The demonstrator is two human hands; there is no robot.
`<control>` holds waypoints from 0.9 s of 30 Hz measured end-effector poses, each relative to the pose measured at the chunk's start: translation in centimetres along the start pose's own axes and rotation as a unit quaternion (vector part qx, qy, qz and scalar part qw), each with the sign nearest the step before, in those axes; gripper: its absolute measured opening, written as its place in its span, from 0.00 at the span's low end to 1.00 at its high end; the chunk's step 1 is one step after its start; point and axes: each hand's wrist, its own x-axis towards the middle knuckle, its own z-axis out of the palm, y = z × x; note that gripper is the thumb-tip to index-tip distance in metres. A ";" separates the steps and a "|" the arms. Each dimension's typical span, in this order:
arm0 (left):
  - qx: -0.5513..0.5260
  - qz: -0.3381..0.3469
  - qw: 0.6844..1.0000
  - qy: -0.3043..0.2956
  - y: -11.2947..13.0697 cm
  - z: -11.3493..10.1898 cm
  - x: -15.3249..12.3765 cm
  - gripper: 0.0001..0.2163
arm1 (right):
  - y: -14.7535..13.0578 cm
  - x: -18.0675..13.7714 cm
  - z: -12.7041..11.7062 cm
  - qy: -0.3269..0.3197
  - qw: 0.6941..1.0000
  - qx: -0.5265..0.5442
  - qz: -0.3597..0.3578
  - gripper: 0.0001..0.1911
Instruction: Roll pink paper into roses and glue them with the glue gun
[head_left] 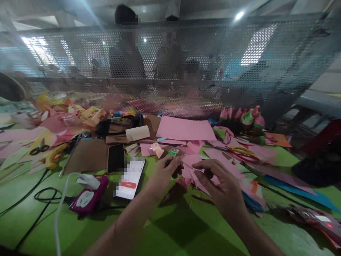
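Note:
My left hand (pixel 163 174) and my right hand (pixel 223 188) meet over a green table (pixel 170 231). Both pinch a small pink paper piece (pixel 189 170) between their fingertips. A folded pink paper shape (pixel 183 183) lies just below the hands. More pink paper scraps (pixel 221 160) lie beyond the right hand. The left fingers are curled, and the right fingers are bent with the thumb against the paper.
Two phones (pixel 130 179) lie left of my hands, beside a pink power strip (pixel 89 197) with a white plug and cables. Large pink sheet (pixel 185 128), brown card (pixel 86 155), black scissors (pixel 39 147), red-and-yellow scissors (pixel 241 152), paper flowers (pixel 243 119). Behind a perforated screen (pixel 170 64) are people.

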 end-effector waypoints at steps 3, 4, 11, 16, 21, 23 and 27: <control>-0.016 0.010 1.000 -0.004 -0.2 0.0 0.1 0.16 | 0.0 0.0 0.0 -0.001 1.000 -0.002 0.002 0.04; -0.021 0.013 1.000 -0.005 -0.3 0.0 0.1 0.16 | 0.1 0.0 0.0 -0.002 1.000 -0.003 0.004 0.04; -0.022 0.011 1.000 0.007 -0.6 0.0 0.3 0.15 | 0.0 -0.1 0.0 -0.002 1.000 -0.001 0.007 0.04; -0.014 -0.002 1.000 0.010 -0.4 -0.1 0.1 0.12 | 0.1 -0.2 -0.1 -0.009 1.000 -0.003 0.015 0.04; -0.046 -0.026 0.998 0.026 -0.1 -0.1 0.0 0.11 | -0.1 -0.2 -0.1 -0.010 1.000 0.004 0.021 0.04; -0.072 -0.038 0.996 0.026 -0.2 -0.1 0.0 0.12 | -0.2 -0.2 -0.1 -0.010 1.000 0.009 0.025 0.04; -0.105 -0.042 0.993 0.026 -0.4 -0.1 0.1 0.13 | -0.2 -0.2 -0.1 -0.015 0.999 0.018 0.031 0.04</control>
